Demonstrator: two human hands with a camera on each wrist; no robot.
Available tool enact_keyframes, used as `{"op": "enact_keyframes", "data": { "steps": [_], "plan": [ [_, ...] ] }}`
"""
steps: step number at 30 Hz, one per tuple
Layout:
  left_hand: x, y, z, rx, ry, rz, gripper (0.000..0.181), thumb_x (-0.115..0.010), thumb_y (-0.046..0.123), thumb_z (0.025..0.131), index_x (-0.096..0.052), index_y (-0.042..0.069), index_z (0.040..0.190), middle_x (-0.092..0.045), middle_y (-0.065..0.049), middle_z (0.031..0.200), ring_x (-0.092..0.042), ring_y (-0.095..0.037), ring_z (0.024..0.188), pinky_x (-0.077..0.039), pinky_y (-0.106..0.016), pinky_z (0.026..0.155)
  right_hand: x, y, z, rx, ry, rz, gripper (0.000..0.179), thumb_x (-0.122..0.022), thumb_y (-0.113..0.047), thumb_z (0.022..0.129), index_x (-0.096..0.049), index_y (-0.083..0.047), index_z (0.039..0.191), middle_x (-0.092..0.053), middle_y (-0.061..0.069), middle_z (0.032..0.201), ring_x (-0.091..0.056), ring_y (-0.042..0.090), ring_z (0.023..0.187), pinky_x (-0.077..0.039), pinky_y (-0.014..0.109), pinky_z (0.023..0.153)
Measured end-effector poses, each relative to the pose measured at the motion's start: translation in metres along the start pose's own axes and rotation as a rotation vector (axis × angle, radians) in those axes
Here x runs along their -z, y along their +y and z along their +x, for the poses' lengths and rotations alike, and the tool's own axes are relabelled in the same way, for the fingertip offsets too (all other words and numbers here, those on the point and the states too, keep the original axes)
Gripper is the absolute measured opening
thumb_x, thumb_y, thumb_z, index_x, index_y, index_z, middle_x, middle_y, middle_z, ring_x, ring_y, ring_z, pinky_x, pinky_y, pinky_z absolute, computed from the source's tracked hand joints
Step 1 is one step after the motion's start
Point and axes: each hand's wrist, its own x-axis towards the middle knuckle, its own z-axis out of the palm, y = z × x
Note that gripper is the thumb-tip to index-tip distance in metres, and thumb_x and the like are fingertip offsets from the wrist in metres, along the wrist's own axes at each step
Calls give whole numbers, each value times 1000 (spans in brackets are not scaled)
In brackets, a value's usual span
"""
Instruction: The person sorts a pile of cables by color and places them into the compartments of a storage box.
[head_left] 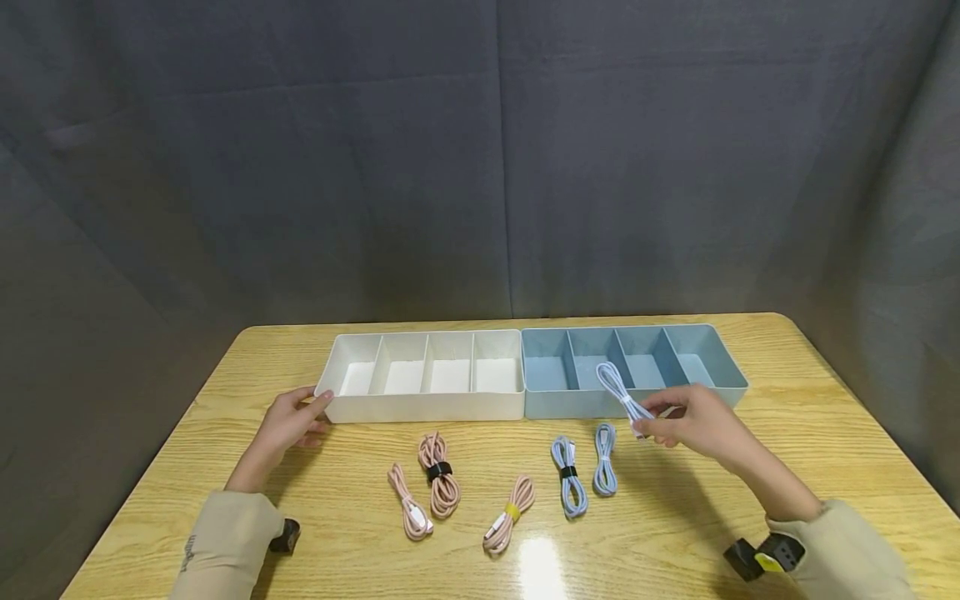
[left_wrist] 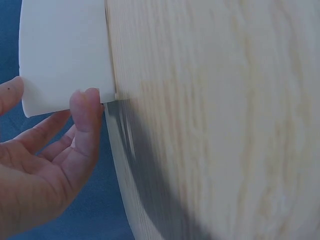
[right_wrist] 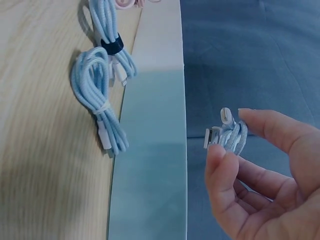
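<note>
My right hand (head_left: 693, 421) pinches a bundled light-blue cable (head_left: 618, 387) between thumb and fingers, raised in front of the blue divided box (head_left: 570, 406). Its plug ends (right_wrist: 226, 116) stick out near the fingertips in the right wrist view. On the table lie two more blue cables, one with a black strap (head_left: 568, 472) and one with a pale tie (head_left: 604, 467). The left hand (head_left: 288, 423) touches the left front corner of the white divided box (head_left: 427, 408); its thumb lies on the front wall (left_wrist: 65, 50) in the left wrist view.
Three pink bundled cables lie in front of the white box: one with a black strap (head_left: 441, 479), one with a white plug (head_left: 408, 504), one with a yellow strap (head_left: 510, 517). Both boxes stand end to end on the wooden table (head_left: 337, 533), before a dark curtain (head_left: 375, 167).
</note>
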Motion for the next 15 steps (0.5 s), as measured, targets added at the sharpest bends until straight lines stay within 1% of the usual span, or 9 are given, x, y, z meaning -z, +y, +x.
{"op": "enact_keyframes", "data": {
  "steps": [3, 8, 10, 12, 15],
  "plan": [
    [0, -7, 5, -2, -7, -16, 74, -50, 49, 90, -35, -9, 133, -54, -26, 104, -61, -17, 72, -55, -31, 60, -1, -3, 5, 3, 16, -9, 35, -73, -19, 78, -65, 7, 100, -62, 7, 79, -58, 15, 60, -53, 30, 54],
    [0, -32, 23, -4, 14, -29, 79, -52, 56, 86, -37, -5, 133, -55, -23, 103, -61, -17, 70, -55, -31, 58, -3, -7, 13, 10, 38, -4, 35, -73, -17, 78, -64, 8, 101, -62, 8, 79, -59, 15, 61, -53, 30, 55],
    [0, -37, 26, -12, 14, -15, 81, -50, 57, 85, -36, -6, 134, -55, -23, 103, -61, -17, 70, -55, -32, 58, -4, -9, 17, 6, 47, 3, 34, -73, -16, 78, -65, 7, 100, -62, 8, 78, -60, 16, 61, -53, 30, 55],
    [0, -33, 24, -1, 12, -20, 80, -51, 57, 86, -36, -6, 134, -55, -23, 102, -61, -16, 70, -55, -31, 58, -6, -10, 21, 2, 53, 18, 33, -73, -16, 78, -65, 7, 100, -62, 8, 78, -60, 17, 62, -54, 32, 56],
    [0, -18, 13, 3, 3, -26, 76, -51, 51, 89, -35, -8, 133, -55, -24, 101, -60, -16, 70, -55, -29, 57, -9, -12, 26, -8, 60, 53, 35, -73, -16, 78, -64, 8, 101, -62, 10, 82, -61, 18, 65, -55, 33, 59]
  ]
}}
